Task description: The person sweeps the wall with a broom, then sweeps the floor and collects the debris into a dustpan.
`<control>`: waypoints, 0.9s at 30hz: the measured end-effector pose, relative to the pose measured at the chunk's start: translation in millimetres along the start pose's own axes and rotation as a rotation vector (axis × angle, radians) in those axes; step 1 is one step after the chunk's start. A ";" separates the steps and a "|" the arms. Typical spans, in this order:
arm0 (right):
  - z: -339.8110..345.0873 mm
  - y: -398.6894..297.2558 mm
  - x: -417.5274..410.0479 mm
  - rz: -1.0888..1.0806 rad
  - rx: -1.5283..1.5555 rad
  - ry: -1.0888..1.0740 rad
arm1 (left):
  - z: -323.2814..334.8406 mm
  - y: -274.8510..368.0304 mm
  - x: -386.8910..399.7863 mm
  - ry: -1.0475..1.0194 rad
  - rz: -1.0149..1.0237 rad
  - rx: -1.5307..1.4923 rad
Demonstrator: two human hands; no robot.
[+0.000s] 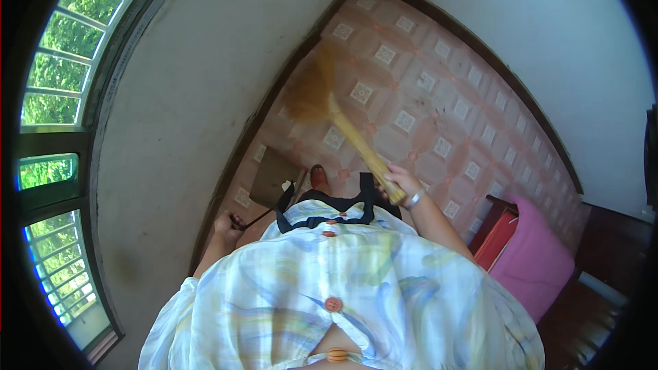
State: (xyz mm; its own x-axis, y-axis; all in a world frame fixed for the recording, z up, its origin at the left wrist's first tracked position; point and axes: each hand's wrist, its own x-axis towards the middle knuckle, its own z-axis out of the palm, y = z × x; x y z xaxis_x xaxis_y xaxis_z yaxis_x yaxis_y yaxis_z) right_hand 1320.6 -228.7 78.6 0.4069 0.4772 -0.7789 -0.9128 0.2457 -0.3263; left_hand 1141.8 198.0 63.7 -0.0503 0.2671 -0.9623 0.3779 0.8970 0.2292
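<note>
My right hand (402,183) grips the pale handle of a short hand broom (354,136), near the handle's end. The broom's brown bristles fan out over the tiled floor (426,82) by the left wall and look blurred; whether they touch the floor I cannot tell. At the lower left, my left hand (230,224) is closed round a thin dark handle that runs towards a grey-brown dustpan (272,177). The dustpan is beside my foot, close to the wall's dark skirting. Something small and white shows at its right edge, partly behind a black strap.
Dark skirting (277,87) edges the floor and meets in a corner ahead. To the right stands a wooden seat with a red surface and a pink cloth (540,262) over it. Dark furniture is at the lower right. A barred window (67,61) lies left.
</note>
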 end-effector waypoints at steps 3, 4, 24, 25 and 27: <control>-29.3 -2.1 11.4 0.105 -0.133 0.039 | -4.2 -6.8 -29.7 0.042 0.046 -0.009; -48.6 1.0 -3.1 0.121 -0.170 0.053 | -7.1 -9.1 -34.0 0.049 0.050 0.007; -273.6 -53.4 -287.8 -0.140 -0.405 0.588 | 58.7 -67.5 -59.4 0.297 0.226 -0.128; -273.6 -52.2 -298.6 -0.139 -0.479 0.552 | 60.2 -69.0 -55.9 0.306 0.221 -0.146; -267.8 -53.0 -318.9 -0.122 -0.474 0.535 | 68.9 -72.8 -53.9 0.304 0.222 -0.144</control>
State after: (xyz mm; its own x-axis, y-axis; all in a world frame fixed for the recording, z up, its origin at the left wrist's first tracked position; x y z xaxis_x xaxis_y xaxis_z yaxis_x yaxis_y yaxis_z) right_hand 1229.6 -619.8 200.8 0.5447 -0.0386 -0.8377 -0.8285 -0.1793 -0.5305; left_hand 1180.7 94.1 88.8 -0.2612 0.5323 -0.8052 0.2775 0.8404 0.4656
